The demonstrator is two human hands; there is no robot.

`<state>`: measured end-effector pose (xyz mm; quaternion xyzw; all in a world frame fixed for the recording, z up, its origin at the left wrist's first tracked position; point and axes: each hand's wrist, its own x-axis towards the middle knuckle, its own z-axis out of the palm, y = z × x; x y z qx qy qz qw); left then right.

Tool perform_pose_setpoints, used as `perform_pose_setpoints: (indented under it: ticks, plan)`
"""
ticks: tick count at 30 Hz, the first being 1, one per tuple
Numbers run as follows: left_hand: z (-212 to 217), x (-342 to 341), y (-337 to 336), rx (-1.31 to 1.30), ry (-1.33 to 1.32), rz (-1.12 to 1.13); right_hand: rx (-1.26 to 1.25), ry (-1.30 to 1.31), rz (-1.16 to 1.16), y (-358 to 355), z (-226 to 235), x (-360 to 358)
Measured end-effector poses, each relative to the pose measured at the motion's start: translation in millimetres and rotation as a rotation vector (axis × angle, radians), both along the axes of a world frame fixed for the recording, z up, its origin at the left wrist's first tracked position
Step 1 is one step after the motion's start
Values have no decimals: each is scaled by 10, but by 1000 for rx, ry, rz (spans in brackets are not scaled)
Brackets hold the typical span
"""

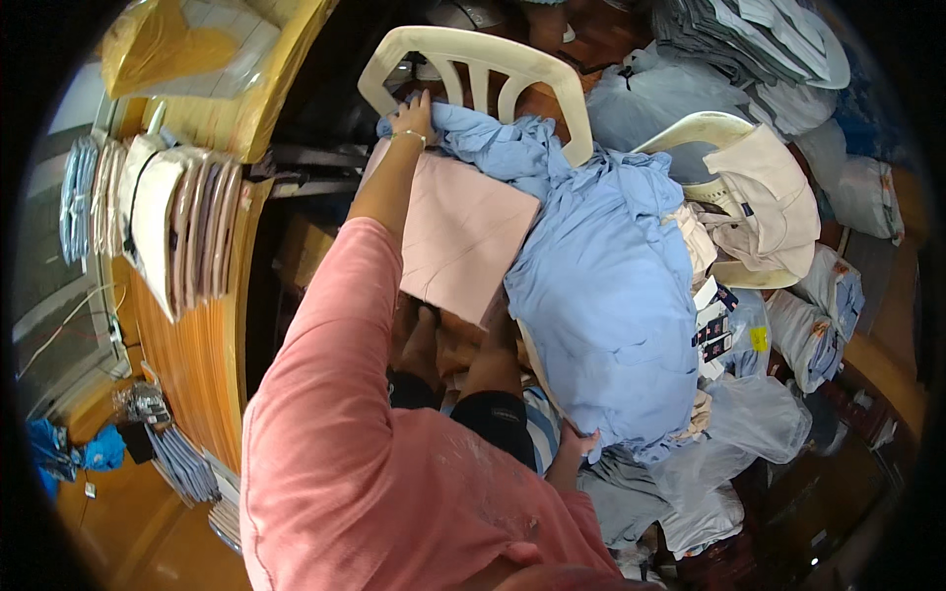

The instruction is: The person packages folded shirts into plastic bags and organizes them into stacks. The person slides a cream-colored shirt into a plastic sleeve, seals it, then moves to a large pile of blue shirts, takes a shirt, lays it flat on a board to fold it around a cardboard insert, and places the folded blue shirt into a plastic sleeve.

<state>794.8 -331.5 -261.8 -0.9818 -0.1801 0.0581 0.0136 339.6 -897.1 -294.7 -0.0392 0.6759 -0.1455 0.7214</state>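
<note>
A large light-blue cloth garment [616, 315] lies heaped and spread in front of me, with a bunched part reaching left to the chair back. My left hand [412, 118] stretches far forward, its fingers closed on the bunched blue cloth by the far edge of a flat pale-pink panel [458, 231]. Whether this panel is folded cloth or a padded board, I cannot tell. Close to my body, my right hand [574, 445] grips the near edge of the blue garment; its fingers are partly hidden.
A cream plastic chair back [493, 54] stands beyond the cloth. Another cream chair [705, 128] at the right carries beige garments [764, 202]. Plastic-bagged clothes [749, 424] crowd the right side. Folded garments [187, 217] stand on a wooden table [187, 364] at the left.
</note>
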Motion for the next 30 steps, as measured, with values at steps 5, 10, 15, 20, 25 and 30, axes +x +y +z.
perform_pose_setpoints:
  ticks: [5,10,15,20,25,30]
  plan:
    - [335,361,175,-248,173,31,25,246,-117,-58,-83,53]
    - [1223,395,598,-995,-296,-47,195,142,-100,-178,-35,222]
    - [3024,361,293,-1212,-185,-387,156,97,-83,-187,-162,223]
    - [4576,47,139,-1318,-268,-641,106,41,-54,-215,-295,210]
    - [5435,-684,669,-969,-423,-617,78,-3,-27,-245,-543,233]
    - [6133,-1919,1969,-531,-513,-382,62,-7,-30,-303,-886,91]
